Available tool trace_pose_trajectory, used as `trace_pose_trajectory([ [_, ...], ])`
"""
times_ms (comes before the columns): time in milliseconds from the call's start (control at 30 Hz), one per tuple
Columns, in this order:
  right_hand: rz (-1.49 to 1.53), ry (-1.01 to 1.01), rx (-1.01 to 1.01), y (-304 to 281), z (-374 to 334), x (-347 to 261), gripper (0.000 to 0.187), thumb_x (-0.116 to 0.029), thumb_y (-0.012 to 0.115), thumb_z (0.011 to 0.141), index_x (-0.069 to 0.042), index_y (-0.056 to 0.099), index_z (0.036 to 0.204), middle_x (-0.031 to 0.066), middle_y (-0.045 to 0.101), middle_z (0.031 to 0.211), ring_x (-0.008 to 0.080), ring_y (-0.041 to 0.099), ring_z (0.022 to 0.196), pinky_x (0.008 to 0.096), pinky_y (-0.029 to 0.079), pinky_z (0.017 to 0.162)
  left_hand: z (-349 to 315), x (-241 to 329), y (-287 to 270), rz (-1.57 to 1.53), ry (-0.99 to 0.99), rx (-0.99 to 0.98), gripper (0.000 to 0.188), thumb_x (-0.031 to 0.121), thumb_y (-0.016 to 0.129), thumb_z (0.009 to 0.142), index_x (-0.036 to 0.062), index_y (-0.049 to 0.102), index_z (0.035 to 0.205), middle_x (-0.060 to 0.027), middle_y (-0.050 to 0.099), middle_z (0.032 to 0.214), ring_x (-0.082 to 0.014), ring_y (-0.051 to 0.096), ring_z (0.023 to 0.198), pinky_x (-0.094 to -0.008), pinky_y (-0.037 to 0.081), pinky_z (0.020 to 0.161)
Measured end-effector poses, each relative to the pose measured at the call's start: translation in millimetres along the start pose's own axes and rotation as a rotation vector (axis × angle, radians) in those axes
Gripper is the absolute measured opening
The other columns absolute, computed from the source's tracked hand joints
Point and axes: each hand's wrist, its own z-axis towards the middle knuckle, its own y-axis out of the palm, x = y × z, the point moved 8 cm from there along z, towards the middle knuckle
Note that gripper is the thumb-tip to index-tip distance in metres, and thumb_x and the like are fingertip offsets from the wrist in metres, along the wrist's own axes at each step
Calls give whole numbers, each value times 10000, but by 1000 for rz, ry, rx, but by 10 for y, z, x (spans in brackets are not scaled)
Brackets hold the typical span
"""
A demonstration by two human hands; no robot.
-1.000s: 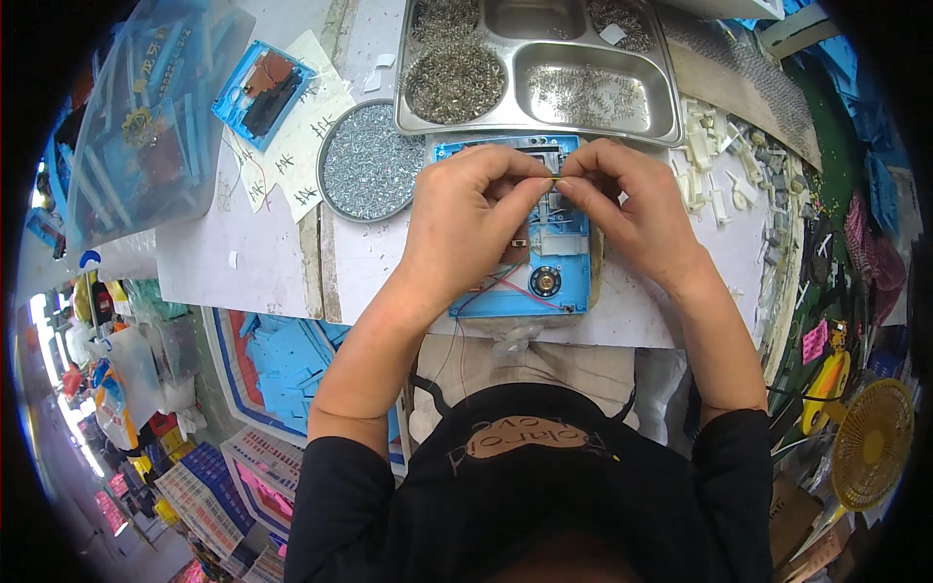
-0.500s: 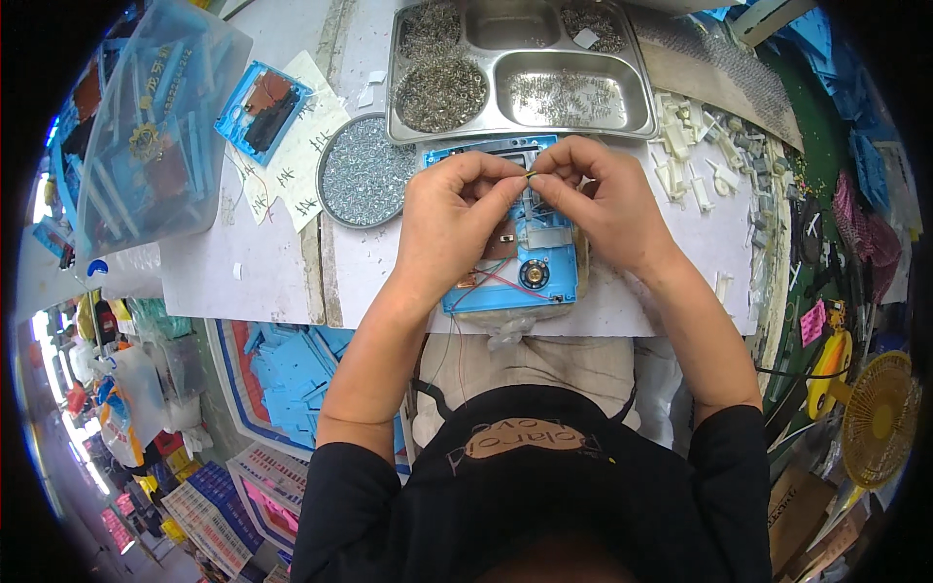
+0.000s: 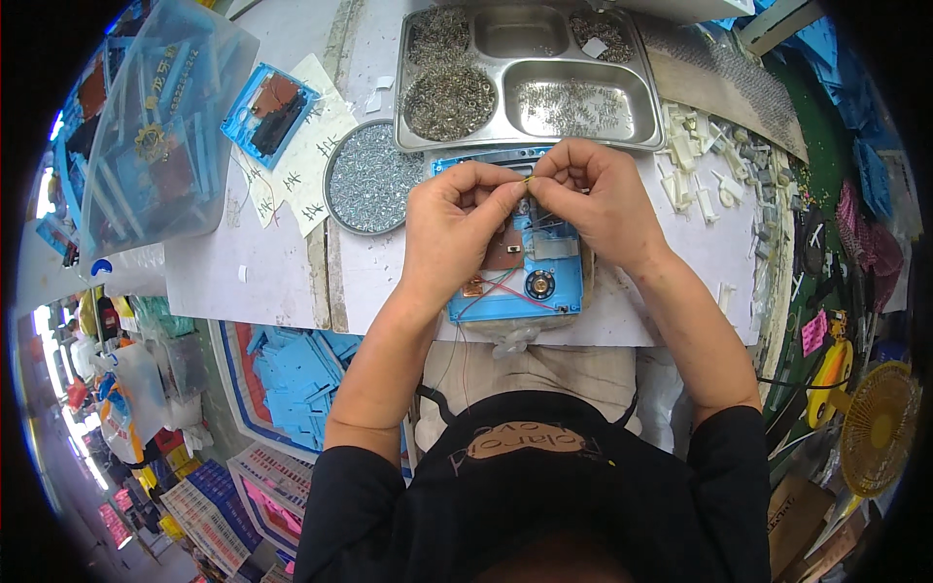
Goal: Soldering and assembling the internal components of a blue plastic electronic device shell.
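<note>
Fingertip to fingertip, my left hand (image 3: 449, 225) and my right hand (image 3: 607, 206) are both closed in a pinch on a thin yellow-green wire (image 3: 528, 179). They are above the upper part of a blue plastic casing (image 3: 476, 311), which lies open on the table. Inside the casing show a brown circuit board (image 3: 501, 258), a small round speaker (image 3: 539, 284), a clear plastic piece (image 3: 552, 245) and red and green wires. Thin wires also trail over the near table edge. My hands hide much of the casing's upper half, and the wire's ends are too small to make out.
Behind the casing stands a steel compartment tray (image 3: 525, 146) with small metal parts. A round dish (image 3: 335, 199) of screws is at its left, near another blue casing (image 3: 227, 128) and a clear bin (image 3: 209, 209). White plastic parts (image 3: 705, 160) lie to the right.
The whole view has shifted slightly, with the table's things now a little lower and to the right. My hands keep the same pinch, with slightly more of the yellow-green wire showing.
</note>
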Motion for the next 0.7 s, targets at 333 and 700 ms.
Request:
trace_pose_trajectory([
  [333,-149,10,21,58,-34,-64,146,-108,747,827,16,685,871,25,649,704,77,579,647,257,485,601,-15,-75,-53,23,31,37,96,53,735,917,-24,733,973,-7,665,726,-42,551,612,-222,445,545],
  [700,-152,-95,1107,-2324,-2063,-231,227,-95,702,949,-14,644,1153,35,647,932,100,573,723,222,443,588,-241,438,191,713,749,106,59,9,675,895,-2,680,953,-183,592,1198,-262,622,928,-337,512,765],
])
